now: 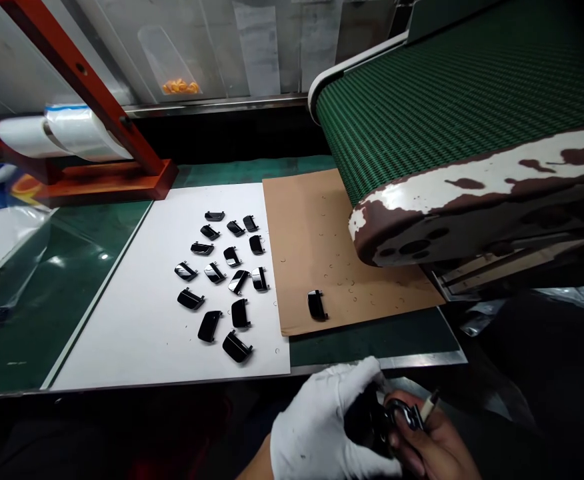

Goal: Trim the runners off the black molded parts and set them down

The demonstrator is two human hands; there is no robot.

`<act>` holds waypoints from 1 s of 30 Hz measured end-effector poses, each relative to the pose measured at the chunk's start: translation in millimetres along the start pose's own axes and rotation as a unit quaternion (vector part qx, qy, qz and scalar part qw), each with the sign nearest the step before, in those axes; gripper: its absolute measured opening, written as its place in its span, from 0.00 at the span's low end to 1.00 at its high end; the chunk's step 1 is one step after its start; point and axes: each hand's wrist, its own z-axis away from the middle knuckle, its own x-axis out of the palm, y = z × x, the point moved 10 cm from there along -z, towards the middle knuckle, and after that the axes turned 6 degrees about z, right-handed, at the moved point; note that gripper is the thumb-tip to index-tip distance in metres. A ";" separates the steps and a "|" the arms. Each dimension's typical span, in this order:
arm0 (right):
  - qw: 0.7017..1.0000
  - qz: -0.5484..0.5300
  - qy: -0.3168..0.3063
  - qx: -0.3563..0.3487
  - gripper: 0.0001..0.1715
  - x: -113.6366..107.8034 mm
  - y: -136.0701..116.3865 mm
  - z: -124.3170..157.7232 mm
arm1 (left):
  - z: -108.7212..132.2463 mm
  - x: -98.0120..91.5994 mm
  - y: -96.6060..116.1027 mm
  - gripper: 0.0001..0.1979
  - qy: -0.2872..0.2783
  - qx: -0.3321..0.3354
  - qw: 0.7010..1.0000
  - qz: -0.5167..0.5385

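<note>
At the bottom of the view, beyond the bench's front edge, my left hand (325, 423) wears a white glove. Its thumb and fingers curve around a glossy black plastic part (379, 420), mostly hidden in shadow. My right hand (435, 440) is bare and closed against the same part's right side. From its fingers sticks a slim, pale-ended tool (429, 405), whose exact kind I cannot make out. One small black plastic cover (317, 305) with pegs lies on the brown cardboard (307, 233). Several similar black covers (191, 299) are spread over the white sheet (137, 320).
A green conveyor belt (447, 113) with a worn, chipped frame overhangs the cardboard at right. An orange stand (85, 83) carries film rolls (85, 130) at back left. Behind, a clear holder contains small orange pieces (181, 87). Tiny ring-like bits dot the cardboard.
</note>
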 end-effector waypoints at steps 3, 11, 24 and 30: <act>1.000 0.006 -0.023 -0.020 0.27 2.7 -8.2 -3.3 | 2.1 2.0 -8.6 0.43 -0.015 -0.020 0.999 -0.041; 0.989 0.106 -0.014 -0.100 0.27 -17.3 -33.6 -7.7 | 3.4 3.3 -28.2 0.46 -0.037 -0.043 0.984 -0.168; 0.985 0.137 -0.097 -0.042 0.28 -6.9 -30.1 -6.8 | 8.0 15.6 -32.3 0.44 -0.006 -0.031 0.990 -0.135; 0.981 0.143 -0.124 -0.048 0.25 -2.1 -31.1 -8.2 | 24.6 23.5 -51.2 0.39 0.031 -0.027 0.992 -0.118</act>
